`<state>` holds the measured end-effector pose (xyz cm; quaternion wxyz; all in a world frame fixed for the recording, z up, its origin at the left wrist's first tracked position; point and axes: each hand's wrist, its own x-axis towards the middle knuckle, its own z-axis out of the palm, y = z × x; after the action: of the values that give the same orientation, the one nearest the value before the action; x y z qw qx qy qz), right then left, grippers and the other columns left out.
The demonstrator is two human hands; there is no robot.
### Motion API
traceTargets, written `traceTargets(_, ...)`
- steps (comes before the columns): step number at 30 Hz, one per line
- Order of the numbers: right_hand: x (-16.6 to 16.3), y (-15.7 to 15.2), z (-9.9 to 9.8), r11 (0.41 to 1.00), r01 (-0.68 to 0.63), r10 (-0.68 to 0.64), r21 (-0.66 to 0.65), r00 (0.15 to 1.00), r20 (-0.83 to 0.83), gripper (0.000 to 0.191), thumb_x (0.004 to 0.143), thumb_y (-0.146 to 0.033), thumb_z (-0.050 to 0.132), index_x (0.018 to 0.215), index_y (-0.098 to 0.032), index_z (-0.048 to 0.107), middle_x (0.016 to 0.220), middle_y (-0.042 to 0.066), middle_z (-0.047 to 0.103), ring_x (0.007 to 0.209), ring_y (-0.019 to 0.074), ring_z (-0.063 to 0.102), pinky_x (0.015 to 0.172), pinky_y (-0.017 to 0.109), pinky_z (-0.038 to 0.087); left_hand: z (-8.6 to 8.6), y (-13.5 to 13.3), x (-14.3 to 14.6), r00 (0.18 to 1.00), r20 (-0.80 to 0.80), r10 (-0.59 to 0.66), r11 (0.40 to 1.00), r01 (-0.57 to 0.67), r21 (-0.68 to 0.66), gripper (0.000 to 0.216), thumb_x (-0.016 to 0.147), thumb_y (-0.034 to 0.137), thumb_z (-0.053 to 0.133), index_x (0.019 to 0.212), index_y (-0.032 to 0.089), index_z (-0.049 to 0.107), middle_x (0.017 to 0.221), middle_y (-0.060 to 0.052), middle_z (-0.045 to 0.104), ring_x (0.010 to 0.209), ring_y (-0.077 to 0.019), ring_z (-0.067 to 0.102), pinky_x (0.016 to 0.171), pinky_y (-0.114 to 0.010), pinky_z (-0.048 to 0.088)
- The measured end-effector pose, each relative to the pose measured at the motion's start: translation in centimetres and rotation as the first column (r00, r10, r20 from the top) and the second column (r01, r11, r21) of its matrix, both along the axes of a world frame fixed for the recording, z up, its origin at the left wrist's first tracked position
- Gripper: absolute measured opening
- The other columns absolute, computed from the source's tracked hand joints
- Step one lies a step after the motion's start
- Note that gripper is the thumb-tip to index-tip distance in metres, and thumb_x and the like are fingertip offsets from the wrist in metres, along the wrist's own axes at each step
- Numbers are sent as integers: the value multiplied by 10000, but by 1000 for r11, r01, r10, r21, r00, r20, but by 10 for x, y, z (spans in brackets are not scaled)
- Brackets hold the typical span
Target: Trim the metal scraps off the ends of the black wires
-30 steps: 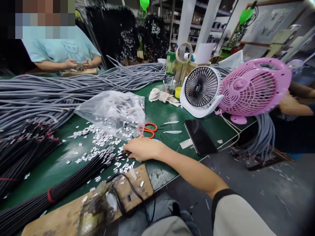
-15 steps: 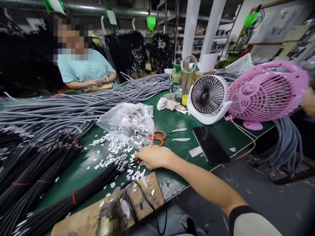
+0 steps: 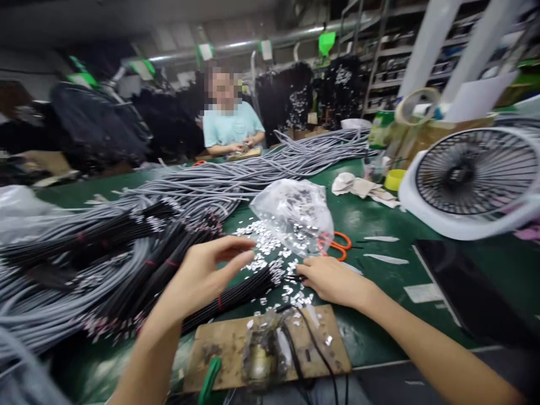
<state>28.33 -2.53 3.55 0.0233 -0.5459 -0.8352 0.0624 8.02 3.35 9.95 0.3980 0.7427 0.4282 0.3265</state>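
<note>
While the left hand (image 3: 202,275) hovers empty, fingers apart, over the black cable bundle (image 3: 242,289) lying slantwise near the worktop's (image 3: 379,216) front edge, the right hand (image 3: 333,279) rests palm-down at the bundle's tip. Its fingers are curled together, cannot tell if they pinch a cable. Silver bits (image 3: 259,243) are scattered around, clear bag (image 3: 295,211) and orange scissors (image 3: 341,246) just behind, wooden board (image 3: 228,343) on the front edge.

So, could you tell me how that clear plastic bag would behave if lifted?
The clear plastic bag looks thin and crumpled, so probably floppy. Loose silver pieces lie scattered at its edge, so more may spill out.
</note>
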Motion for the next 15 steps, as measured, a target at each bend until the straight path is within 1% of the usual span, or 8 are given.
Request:
traceTargets(2, 1, 2, -7, 1000, 2, -2, 12, 1000, -8, 75, 787, -92, 525, 823, -127, 580, 751, 62, 609, 696, 193, 593, 531, 264, 323, -9, 9, -5, 963, -240, -126, 991, 112, -71, 200, 645, 334, 673, 758, 169, 665, 696, -35, 643, 709, -190, 587, 636, -262, 439)
traceTargets(3, 2, 2, -10, 1000, 1, -1, 14, 1000, -14, 77, 782, -85, 525, 815, -133, 576, 751, 55, 606, 688, 191, 590, 524, 263, 312, -16, 15, -5, 900, -378, -218, 975, 180, -132, 233, 654, 348, 657, 791, 159, 665, 701, -41, 639, 726, -200, 580, 635, -268, 427)
traceTargets(5, 4, 3, -16, 1000, 7, -7, 15, 1000, -22, 85, 780, -79, 521, 795, -146, 571, 753, 45, 599, 683, 183, 582, 521, 261, 300, -33, 24, -5, 800, -540, -260, 965, 236, -116, 358, 629, 416, 662, 860, 144, 649, 768, -57, 624, 738, -204, 557, 640, -277, 401)
traceTargets(7, 6, 4, -19, 999, 24, -24, 23, 1000, -14, 94, 784, -81, 514, 788, -156, 570, 761, 43, 593, 692, 180, 576, 524, 261, 299, -48, 29, -2, 719, -644, -261, 955, 290, -63, 402, 590, 476, 676, 801, 138, 622, 761, -55, 602, 710, -199, 526, 607, -268, 368)
traceTargets(9, 9, 4, -19, 998, 48, -48, 47, 999, 6, 97, 788, -90, 507, 794, -162, 572, 766, 47, 591, 695, 179, 570, 527, 264, 304, -60, 29, 0, 684, -679, -266, 934, 358, -5, 365, 614, 486, 661, 706, 147, 564, 707, -31, 559, 643, -171, 482, 558, -254, 325)
traceTargets(10, 11, 4, -18, 997, 57, -58, 59, 998, 17, 95, 790, -98, 504, 794, -165, 572, 762, 48, 592, 689, 180, 568, 528, 267, 307, -64, 28, 2, 686, -670, -283, 915, 403, 26, 343, 655, 479, 633, 667, 152, 529, 686, -20, 537, 627, -160, 464, 553, -251, 311)
traceTargets(12, 15, 4, -17, 994, 75, -78, 77, 996, 33, 94, 795, -116, 495, 775, -169, 570, 740, 47, 597, 675, 183, 566, 534, 274, 318, -70, 27, 5, 723, -619, -307, 889, 450, 85, 316, 759, 441, 540, 634, 158, 478, 674, -10, 506, 625, -146, 447, 567, -252, 302)
traceTargets(15, 22, 5, -16, 981, 124, -128, 147, 992, 16, 110, 805, -143, 480, 752, -176, 571, 737, 48, 609, 708, 199, 571, 592, 297, 358, -76, 26, 11, 808, -528, -262, 906, 394, 153, 287, 838, 361, 441, 632, 162, 429, 656, -1, 475, 614, -134, 431, 577, -253, 300)
